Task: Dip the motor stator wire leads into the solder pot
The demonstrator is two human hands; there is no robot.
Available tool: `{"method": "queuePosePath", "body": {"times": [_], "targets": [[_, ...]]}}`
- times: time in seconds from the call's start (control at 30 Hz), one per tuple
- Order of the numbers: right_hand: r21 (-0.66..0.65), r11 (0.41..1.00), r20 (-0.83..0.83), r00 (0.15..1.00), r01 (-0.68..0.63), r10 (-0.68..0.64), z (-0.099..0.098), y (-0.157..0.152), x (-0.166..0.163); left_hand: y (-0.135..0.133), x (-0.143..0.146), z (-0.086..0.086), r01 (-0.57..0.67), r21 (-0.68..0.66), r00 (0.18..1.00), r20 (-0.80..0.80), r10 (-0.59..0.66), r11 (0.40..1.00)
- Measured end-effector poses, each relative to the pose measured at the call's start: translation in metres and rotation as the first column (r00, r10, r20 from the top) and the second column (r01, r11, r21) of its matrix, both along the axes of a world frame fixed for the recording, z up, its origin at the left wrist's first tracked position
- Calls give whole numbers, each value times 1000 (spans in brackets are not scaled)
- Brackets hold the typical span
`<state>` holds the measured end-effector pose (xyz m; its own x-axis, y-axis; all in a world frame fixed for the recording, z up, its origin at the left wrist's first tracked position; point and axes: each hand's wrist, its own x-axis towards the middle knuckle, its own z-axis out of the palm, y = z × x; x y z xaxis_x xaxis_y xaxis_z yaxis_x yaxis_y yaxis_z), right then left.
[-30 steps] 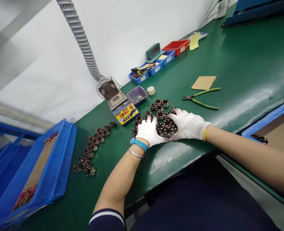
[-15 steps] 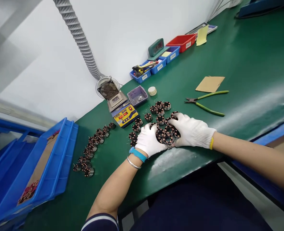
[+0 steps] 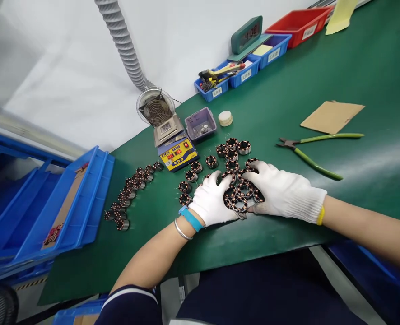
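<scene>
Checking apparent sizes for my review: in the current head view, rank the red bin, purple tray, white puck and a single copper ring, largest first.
1. Red bin
2. Purple tray
Unranked, smallest: white puck and copper ring look about alike.

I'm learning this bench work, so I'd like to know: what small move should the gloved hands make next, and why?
Probably ease the left hand and right hand slightly toward each other, to tighten the group: they curve around opposite sides of a cluster of copper-and-black rings, while a few outlying rings stand apart beside the left hand.
</scene>
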<state>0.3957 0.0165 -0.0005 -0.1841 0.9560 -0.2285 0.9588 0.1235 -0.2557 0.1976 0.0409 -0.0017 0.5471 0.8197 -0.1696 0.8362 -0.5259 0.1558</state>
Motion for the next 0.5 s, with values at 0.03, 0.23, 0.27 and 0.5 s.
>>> {"method": "queuePosePath", "body": {"times": [0.03, 0.23, 0.27, 0.5], "targets": [[-10, 1000, 3, 1000, -8, 8, 1, 1, 0, -1, 1, 0, 0, -4, 1000, -14, -1, 1000], [-68, 998, -8, 1000, -13, 13, 7, 4, -2, -2, 8, -3, 5, 31, 1000, -31, -4, 1000], [-75, 997, -16, 1000, -11, 10, 7, 5, -2, -1, 9, -2, 11, 33, 999, -38, -9, 999], [-131, 991, -43, 999, 19, -25, 10, 12, -5, 0, 14, 3, 10, 27, 998, -59, -8, 1000]]}}
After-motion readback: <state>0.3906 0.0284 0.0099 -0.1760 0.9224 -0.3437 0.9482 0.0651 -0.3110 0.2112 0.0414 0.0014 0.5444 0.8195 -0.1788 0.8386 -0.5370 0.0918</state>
